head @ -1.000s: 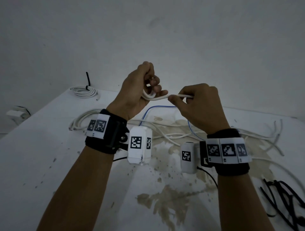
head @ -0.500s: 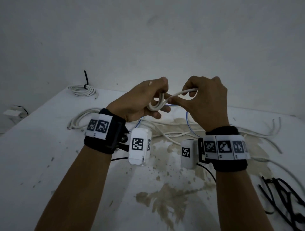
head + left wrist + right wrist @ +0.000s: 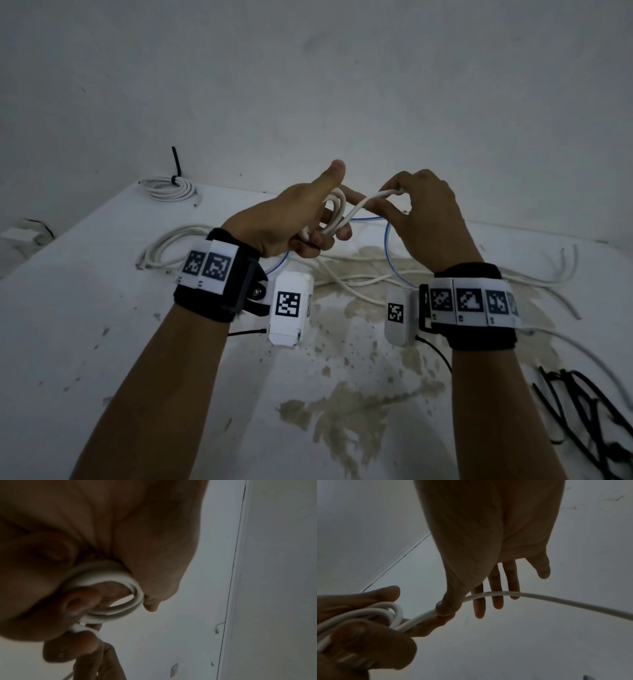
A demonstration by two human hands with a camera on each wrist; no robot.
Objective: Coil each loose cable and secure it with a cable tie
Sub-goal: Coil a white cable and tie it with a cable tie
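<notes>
My left hand point(image 3: 291, 222) grasps the small white cable point(image 3: 334, 219) coil above the table point(image 3: 85, 325); my right hand point(image 3: 421, 212), at its 3 o'clock, pinches the feeding strand. I'd keep loops even and tension light.

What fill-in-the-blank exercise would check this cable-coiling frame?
1. The small coil of white cable sits in the ___ hand's grip.
2. The right hand pinches the cable between thumb and ___ finger.
3. The bundle of white cable at the table's far corner is bound with a ___ tie.

Missing: left; index; black
</notes>
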